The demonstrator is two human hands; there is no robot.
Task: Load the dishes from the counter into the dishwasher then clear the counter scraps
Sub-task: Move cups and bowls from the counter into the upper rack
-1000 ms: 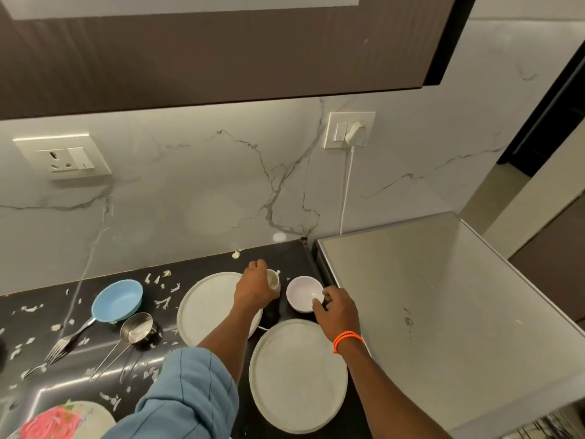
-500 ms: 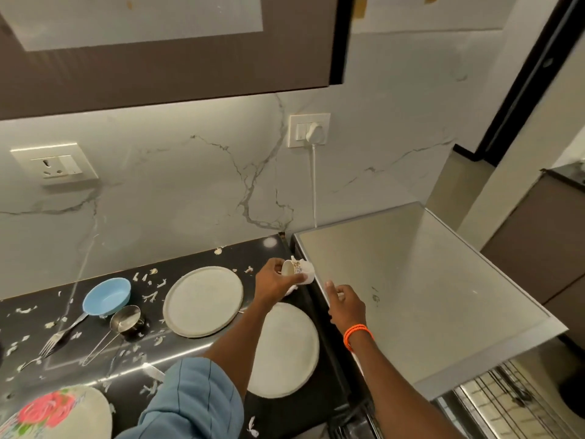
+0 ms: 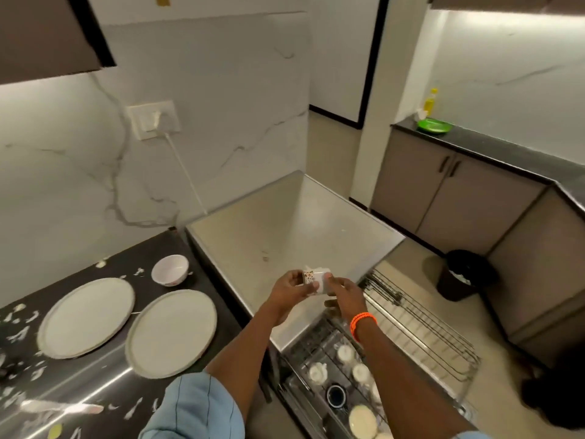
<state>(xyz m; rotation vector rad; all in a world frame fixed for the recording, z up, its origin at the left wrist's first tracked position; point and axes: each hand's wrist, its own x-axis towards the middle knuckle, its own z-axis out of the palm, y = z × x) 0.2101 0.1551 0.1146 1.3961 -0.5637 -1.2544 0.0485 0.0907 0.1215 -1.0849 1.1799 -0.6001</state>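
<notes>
A small white cup with a flower print (image 3: 316, 281) is held above the steel dishwasher top (image 3: 285, 236). My left hand (image 3: 292, 288) grips it from the left, and my right hand (image 3: 343, 294) holds its right side. Below my right wrist the pulled-out dishwasher rack (image 3: 421, 324) holds several white cups and a dark one (image 3: 335, 396). On the black counter (image 3: 202, 293) lie two round grey plates (image 3: 87, 316) (image 3: 172, 332) and a small white bowl (image 3: 170, 269). White scraps (image 3: 19, 324) are strewn at the counter's left.
A black bin (image 3: 463, 274) stands on the floor right of the rack. A plug and white cord (image 3: 186, 175) run down the marble wall. A far counter carries a green plate (image 3: 434, 125) and a yellow bottle (image 3: 430, 101). Grey cabinets (image 3: 459, 194) line the right.
The view swung right. My left hand carried the cup from the counter over to the dishwasher top, and my right hand came up to hold it too. The white bowl stayed on the counter.
</notes>
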